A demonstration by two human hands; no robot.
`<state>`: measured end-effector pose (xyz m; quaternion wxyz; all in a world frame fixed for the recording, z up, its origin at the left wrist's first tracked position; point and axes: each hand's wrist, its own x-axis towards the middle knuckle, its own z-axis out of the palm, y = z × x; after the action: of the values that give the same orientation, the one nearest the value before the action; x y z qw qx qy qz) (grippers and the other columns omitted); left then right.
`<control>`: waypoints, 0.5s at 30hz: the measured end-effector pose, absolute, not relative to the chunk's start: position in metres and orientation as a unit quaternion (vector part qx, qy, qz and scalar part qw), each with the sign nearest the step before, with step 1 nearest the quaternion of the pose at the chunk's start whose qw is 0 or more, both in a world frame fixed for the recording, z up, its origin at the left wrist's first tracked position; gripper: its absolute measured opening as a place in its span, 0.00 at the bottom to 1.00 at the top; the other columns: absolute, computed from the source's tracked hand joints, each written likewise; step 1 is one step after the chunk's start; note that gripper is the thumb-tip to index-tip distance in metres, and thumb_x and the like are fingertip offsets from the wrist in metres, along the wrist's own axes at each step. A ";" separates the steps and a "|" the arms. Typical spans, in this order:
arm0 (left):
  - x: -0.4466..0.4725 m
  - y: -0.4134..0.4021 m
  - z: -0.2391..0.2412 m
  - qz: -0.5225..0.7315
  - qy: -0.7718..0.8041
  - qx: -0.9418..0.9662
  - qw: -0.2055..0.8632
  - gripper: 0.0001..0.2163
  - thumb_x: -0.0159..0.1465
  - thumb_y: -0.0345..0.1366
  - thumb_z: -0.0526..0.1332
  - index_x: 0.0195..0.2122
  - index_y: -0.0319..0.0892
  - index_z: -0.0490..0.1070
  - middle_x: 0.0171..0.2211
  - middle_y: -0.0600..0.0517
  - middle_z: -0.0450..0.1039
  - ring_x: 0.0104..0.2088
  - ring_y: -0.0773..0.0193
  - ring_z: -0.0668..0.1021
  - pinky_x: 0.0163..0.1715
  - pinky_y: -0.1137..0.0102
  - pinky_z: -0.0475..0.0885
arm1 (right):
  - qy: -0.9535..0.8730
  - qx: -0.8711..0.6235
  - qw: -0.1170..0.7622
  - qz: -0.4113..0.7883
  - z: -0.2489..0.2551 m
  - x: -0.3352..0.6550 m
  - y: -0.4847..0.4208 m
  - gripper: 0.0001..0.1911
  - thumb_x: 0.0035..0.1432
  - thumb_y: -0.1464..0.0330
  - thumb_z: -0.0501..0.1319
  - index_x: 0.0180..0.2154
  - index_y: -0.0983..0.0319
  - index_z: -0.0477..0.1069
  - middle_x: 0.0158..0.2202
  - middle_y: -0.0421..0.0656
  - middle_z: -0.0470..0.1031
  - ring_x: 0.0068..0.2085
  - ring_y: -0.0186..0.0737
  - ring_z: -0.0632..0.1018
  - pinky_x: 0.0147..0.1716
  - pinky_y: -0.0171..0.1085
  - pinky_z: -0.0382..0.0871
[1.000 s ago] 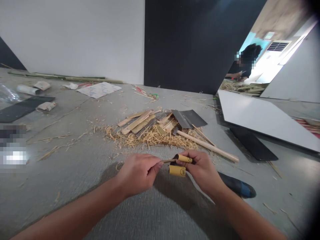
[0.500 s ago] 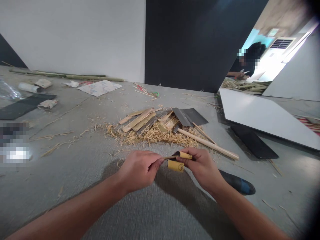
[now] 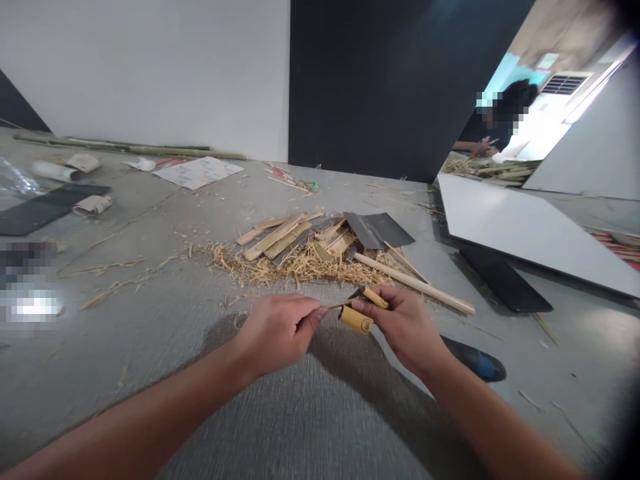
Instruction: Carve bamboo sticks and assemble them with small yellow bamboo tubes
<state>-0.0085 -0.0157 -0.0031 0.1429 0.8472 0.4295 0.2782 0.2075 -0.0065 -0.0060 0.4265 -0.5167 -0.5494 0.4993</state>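
My left hand (image 3: 280, 333) pinches one end of a thin wooden strip (image 3: 339, 305) between thumb and fingers. From the other side, my right hand (image 3: 407, 327) grips a folded piece of sandpaper (image 3: 356, 320) around the strip. The sandpaper has a yellow printed back and a dark inner face, and its two flaps stand apart. The strip's far end is hidden in the sandpaper and my right fingers. Just beyond my hands lies a heap of curly shavings (image 3: 280, 272), with flat wooden slats (image 3: 280, 237) and dark grey sheets (image 3: 385, 230) on it.
A hammer with a pale wooden handle (image 3: 415, 283) lies across the heap's right side. Right of it are a black flat slab (image 3: 505, 280), a white panel (image 3: 525, 227) and a dark object with a blue band (image 3: 480, 363). Another person (image 3: 510, 123) works at the far right.
My right hand and the sandpaper have tilted slightly, and the lower yellow flap now slants down to the right. Both hands sit a little higher in the picture, still holding the same things.
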 end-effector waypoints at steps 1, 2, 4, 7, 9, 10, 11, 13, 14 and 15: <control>-0.008 -0.016 -0.003 0.280 0.431 0.846 0.141 0.16 0.69 0.37 0.51 0.26 0.39 0.72 0.23 0.53 0.71 0.24 0.68 0.71 0.25 0.72 0.61 | -0.545 -0.495 0.429 0.524 -0.006 0.208 -0.007 0.15 0.50 0.57 0.69 0.27 0.62 0.73 0.24 0.38 0.69 0.26 0.32 0.68 0.25 0.33 0.61; -0.008 -0.015 -0.002 0.282 0.431 0.846 0.137 0.16 0.69 0.37 0.51 0.26 0.39 0.72 0.23 0.53 0.71 0.24 0.68 0.71 0.25 0.72 0.61 | -0.534 -0.474 0.436 0.548 -0.007 0.208 -0.007 0.15 0.52 0.56 0.67 0.28 0.62 0.74 0.25 0.38 0.70 0.27 0.33 0.69 0.26 0.33 0.62; -0.009 -0.015 -0.002 0.288 0.429 0.846 0.131 0.16 0.69 0.37 0.51 0.27 0.39 0.72 0.22 0.53 0.71 0.24 0.68 0.71 0.25 0.72 0.61 | -0.502 -0.448 0.457 0.583 -0.007 0.208 -0.007 0.16 0.55 0.54 0.64 0.28 0.62 0.74 0.26 0.40 0.72 0.29 0.34 0.72 0.29 0.34 0.66; -0.010 -0.016 -0.003 0.303 0.428 0.843 0.124 0.15 0.69 0.37 0.52 0.29 0.39 0.74 0.24 0.53 0.72 0.25 0.68 0.72 0.26 0.72 0.62 | -0.450 -0.451 0.483 0.601 -0.006 0.207 -0.007 0.18 0.54 0.53 0.63 0.27 0.61 0.72 0.28 0.42 0.74 0.30 0.36 0.74 0.32 0.37 0.69; -0.010 -0.015 -0.004 0.315 0.431 0.838 0.114 0.13 0.68 0.37 0.54 0.32 0.40 0.75 0.25 0.53 0.73 0.26 0.67 0.72 0.27 0.71 0.63 | -0.424 -0.451 0.493 0.612 -0.004 0.206 -0.007 0.18 0.53 0.53 0.64 0.27 0.62 0.72 0.28 0.43 0.75 0.29 0.37 0.74 0.32 0.37 0.70; -0.010 -0.015 -0.004 0.320 0.433 0.836 0.109 0.12 0.68 0.37 0.54 0.33 0.40 0.76 0.25 0.53 0.73 0.26 0.67 0.72 0.27 0.71 0.63 | -0.413 -0.446 0.497 0.619 -0.003 0.205 -0.006 0.17 0.52 0.54 0.64 0.28 0.62 0.73 0.28 0.43 0.75 0.29 0.37 0.74 0.32 0.37 0.70; -0.010 -0.015 -0.005 0.324 0.433 0.835 0.106 0.12 0.68 0.37 0.55 0.34 0.40 0.76 0.25 0.53 0.73 0.26 0.67 0.72 0.27 0.71 0.64 | -0.404 -0.439 0.499 0.628 -0.001 0.205 -0.006 0.17 0.52 0.54 0.65 0.28 0.63 0.73 0.28 0.44 0.76 0.29 0.37 0.74 0.31 0.37 0.71; -0.010 -0.015 -0.007 0.330 0.428 0.834 0.107 0.10 0.67 0.36 0.56 0.36 0.41 0.76 0.26 0.53 0.74 0.27 0.66 0.73 0.27 0.71 0.64 | -0.388 -0.433 0.502 0.640 0.000 0.205 -0.006 0.16 0.52 0.56 0.65 0.28 0.63 0.73 0.29 0.44 0.76 0.30 0.37 0.75 0.31 0.37 0.71; -0.009 -0.014 -0.007 0.335 0.424 0.834 0.110 0.09 0.67 0.36 0.56 0.36 0.41 0.76 0.27 0.53 0.74 0.27 0.66 0.74 0.28 0.71 0.65 | -0.381 -0.434 0.501 0.645 0.001 0.205 -0.006 0.16 0.52 0.56 0.65 0.28 0.63 0.74 0.29 0.44 0.76 0.30 0.37 0.75 0.31 0.37 0.72; -0.009 -0.014 -0.008 0.341 0.418 0.835 0.112 0.08 0.66 0.35 0.57 0.37 0.41 0.76 0.28 0.53 0.75 0.28 0.66 0.75 0.28 0.72 0.66 | -0.375 -0.435 0.499 0.649 0.001 0.205 -0.006 0.16 0.52 0.56 0.65 0.28 0.63 0.73 0.28 0.44 0.76 0.29 0.38 0.75 0.30 0.37 0.72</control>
<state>-0.0090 -0.0142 -0.0079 0.1125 0.8346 0.4178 0.3409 0.2052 -0.0056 0.0007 0.4991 -0.4345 -0.3754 0.6489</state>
